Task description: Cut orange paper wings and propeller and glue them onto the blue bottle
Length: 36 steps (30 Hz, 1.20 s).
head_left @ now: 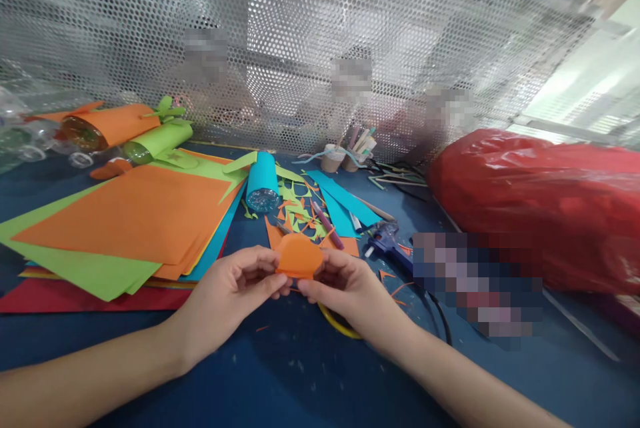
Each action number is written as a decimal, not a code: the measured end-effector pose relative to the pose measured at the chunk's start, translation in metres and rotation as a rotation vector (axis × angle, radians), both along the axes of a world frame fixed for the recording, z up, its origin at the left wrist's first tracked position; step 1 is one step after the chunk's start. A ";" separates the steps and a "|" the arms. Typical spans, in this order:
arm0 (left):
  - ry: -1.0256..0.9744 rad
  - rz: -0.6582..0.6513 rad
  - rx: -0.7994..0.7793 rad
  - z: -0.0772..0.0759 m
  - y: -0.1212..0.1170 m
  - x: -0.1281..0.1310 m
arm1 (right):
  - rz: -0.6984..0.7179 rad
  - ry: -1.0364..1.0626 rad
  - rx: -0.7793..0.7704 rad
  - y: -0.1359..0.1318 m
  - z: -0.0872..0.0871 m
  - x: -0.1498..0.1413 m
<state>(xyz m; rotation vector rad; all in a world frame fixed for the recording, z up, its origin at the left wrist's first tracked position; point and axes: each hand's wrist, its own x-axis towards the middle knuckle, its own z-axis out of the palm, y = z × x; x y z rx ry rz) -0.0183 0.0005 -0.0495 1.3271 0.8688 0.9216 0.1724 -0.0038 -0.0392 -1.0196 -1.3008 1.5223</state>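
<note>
A small orange paper piece point(301, 253) with a rounded top is held up between both hands, above the blue table. My left hand point(243, 287) pinches its lower left side between thumb and fingers. On the opposite edge, my right hand point(345, 285) grips it in the same way. The paper's lower edge looks folded. Just behind lie green and orange paper scraps point(300, 209) and a purple pen point(327, 225). Right of the hands rests a blue glue gun point(393, 245). Part of a yellow ring point(340, 323) shows below my right hand.
Coloured paper sheets point(125, 215) are stacked at left. A blue paper-wrapped bottle point(263, 181) stands behind them, with orange point(115, 125) and green point(160, 141) wrapped ones farther left. Blue strips point(345, 201) lie centre-right. A red plastic bag point(540, 208) fills the right side; perforated metal point(300, 35) rises behind.
</note>
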 end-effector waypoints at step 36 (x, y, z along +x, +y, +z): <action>-0.063 0.101 -0.035 -0.002 0.003 0.001 | -0.073 -0.201 0.174 -0.001 0.000 0.002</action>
